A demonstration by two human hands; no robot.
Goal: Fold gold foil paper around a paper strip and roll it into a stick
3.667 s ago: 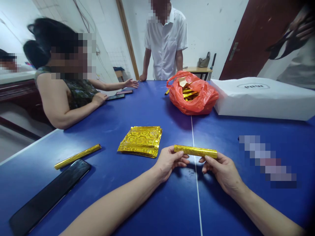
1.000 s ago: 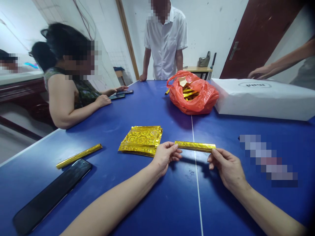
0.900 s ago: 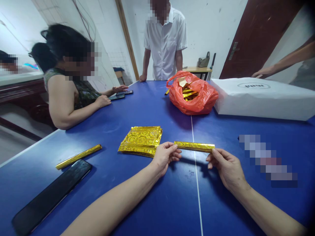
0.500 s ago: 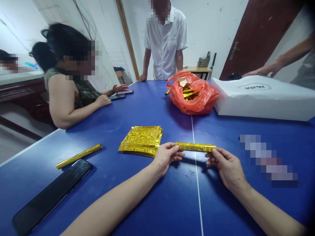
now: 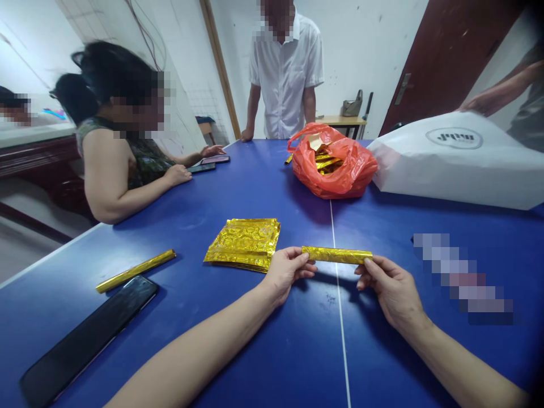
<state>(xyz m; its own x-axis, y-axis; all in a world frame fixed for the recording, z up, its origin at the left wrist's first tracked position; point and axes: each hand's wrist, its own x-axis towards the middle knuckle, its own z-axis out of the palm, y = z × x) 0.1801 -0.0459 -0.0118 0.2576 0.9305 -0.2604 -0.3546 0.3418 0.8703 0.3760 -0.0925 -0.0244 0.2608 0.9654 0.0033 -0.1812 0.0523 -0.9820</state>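
Observation:
A strip of gold foil paper rolled into a narrow tube (image 5: 336, 255) is held level just above the blue table (image 5: 272, 351). My left hand (image 5: 289, 271) pinches its left end between thumb and fingers. At the other end, my right hand (image 5: 389, 283) grips it the same way. Just beyond my left hand lies a stack of embossed gold foil sheets (image 5: 242, 243). Another gold foil roll (image 5: 136, 271) rests farther left, touching or close to a black phone (image 5: 89, 340).
A red plastic bag (image 5: 334, 164) with gold foil pieces inside stands at the table's far side. Beside it is a large white bag (image 5: 463, 161) under a person's hand (image 5: 488, 102). A seated person (image 5: 123, 136) is at left, near two phones; another person (image 5: 287, 73) stands opposite.
The white bag's top has risen and tilted up at the right, and the person's hand on it has moved right. My hands and the gold roll are almost unmoved.

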